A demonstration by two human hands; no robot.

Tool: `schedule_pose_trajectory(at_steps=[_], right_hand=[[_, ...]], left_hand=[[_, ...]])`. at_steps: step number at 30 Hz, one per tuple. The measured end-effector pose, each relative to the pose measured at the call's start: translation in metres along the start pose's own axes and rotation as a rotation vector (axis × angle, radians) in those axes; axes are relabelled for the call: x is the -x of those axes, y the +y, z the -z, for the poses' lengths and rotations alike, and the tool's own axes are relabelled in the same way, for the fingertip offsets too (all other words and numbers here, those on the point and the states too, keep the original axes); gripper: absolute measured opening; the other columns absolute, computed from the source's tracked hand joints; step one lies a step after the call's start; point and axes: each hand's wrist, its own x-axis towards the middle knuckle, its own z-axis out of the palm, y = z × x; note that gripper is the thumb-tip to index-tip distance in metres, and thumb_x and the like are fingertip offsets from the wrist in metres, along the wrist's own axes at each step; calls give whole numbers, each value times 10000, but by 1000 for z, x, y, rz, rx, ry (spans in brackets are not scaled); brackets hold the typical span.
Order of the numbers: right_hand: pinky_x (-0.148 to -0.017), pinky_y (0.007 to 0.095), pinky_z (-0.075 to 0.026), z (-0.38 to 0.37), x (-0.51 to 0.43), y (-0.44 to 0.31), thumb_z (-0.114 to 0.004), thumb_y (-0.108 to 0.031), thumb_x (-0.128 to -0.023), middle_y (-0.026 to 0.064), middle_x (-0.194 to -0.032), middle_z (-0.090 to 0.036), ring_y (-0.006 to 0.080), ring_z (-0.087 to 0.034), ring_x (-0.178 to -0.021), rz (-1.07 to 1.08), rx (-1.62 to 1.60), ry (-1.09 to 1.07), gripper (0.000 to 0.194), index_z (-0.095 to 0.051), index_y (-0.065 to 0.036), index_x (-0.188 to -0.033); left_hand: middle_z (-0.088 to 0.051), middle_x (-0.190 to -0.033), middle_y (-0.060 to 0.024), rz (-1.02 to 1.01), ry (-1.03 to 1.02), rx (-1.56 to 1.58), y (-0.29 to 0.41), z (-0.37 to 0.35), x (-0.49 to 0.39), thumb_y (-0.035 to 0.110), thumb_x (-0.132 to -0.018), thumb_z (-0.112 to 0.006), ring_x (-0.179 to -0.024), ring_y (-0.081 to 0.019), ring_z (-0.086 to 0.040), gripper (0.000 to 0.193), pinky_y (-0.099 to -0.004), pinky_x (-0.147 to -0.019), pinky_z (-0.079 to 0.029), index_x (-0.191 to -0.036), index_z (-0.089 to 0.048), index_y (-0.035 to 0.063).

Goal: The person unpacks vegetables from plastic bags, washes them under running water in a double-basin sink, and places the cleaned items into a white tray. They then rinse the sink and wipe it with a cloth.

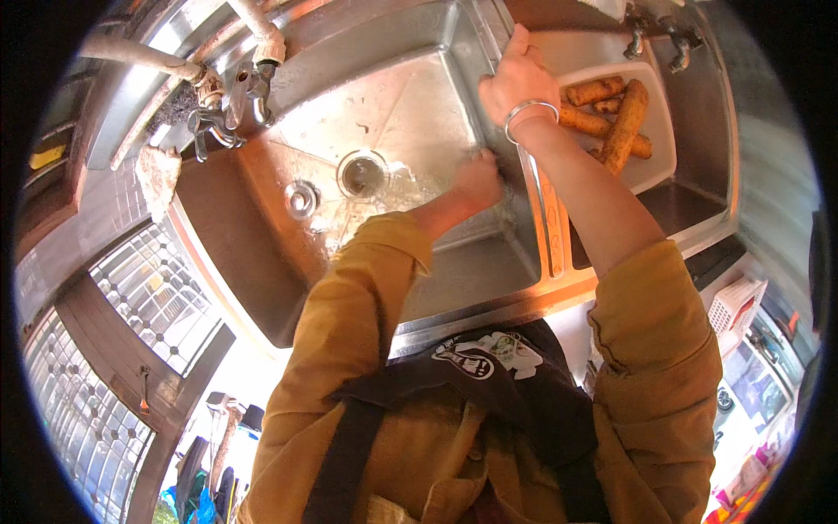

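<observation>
My left hand (478, 178) is inside the large stainless steel sink basin (419, 105), low by its right wall. It is blurred with its fingers bunched, so whether it holds something is hidden. My right hand (520, 78), with a metal bangle (531, 112) at the wrist, rests on the divider between the two basins. Its index finger stretches forward and its thumb stands apart. Water wets the basin floor around the round drain (363, 174). A metal drain fitting (301, 199) lies to the left of that drain.
Several long brown root vegetables (622, 124) lie in a white plastic tub (662, 154) in the right basin. Metal taps (213, 128) on pale pipes stand at the back left, more taps (655, 42) at the back right. A rag (159, 177) hangs over the left rim.
</observation>
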Motion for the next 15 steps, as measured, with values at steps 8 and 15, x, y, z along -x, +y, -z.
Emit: schedule_pose_trajectory(at_steps=[8,15], right_hand=[[-906,440,-457,7,1,-4,-548,-276,-782,277,-1242,-493,397,-558,-1068,-65,4,-89,776,-198,18,-1409],[-920,434,-447,6,-2,-5,-538,-257,-786,280,-1273,-475,397,-553,-1080,-81,-34,-115,785,-177,7,-1430]], left_hand=[[-165,-1532,-49,-94,340,-760,-145,96,18,507,-810,-602,-1404,-369,-116,700,-744,-974,-155,-1420,-341,286],[-211,-1452,-235,517,482,-343,-305,116,121,518,-873,-505,-1317,-448,-243,715,-632,-959,-321,-1439,-245,167]])
